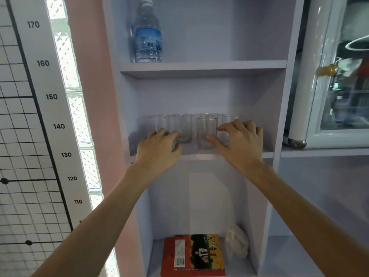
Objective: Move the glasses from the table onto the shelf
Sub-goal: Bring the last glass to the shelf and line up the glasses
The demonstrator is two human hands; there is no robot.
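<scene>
Clear glasses stand upright in a cluster on the middle shelf of a pale lilac unit. Both bare hands reach in at shelf height. Left hand curls loosely before the left glasses, whether gripping cannot be told. Right hand has fingers spread, thumb touching the front glass. Above stands a bottle; below lies a book

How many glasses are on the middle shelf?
5: far-left glass, second glass, front-centre glass, one behind it, far-right glass behind the right hand. Hands may hide more.
</scene>
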